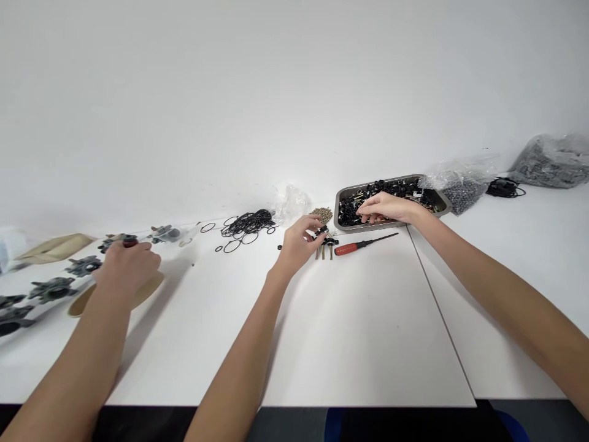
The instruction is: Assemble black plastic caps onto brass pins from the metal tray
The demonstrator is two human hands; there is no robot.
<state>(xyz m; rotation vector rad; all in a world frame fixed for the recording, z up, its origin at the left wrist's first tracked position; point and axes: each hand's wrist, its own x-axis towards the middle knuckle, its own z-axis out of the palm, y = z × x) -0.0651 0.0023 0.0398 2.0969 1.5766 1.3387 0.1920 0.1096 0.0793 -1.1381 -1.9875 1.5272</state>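
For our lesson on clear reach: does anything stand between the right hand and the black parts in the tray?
Nothing visible does: the right hand is over the black parts; the screwdriver lies outside the tray.

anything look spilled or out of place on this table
No clear damage shows, but the black rings look untidy: most lie in a tangled heap, with a few strays around it. The brass-coloured bits sit loose on the table beside the tray, perhaps deliberately.
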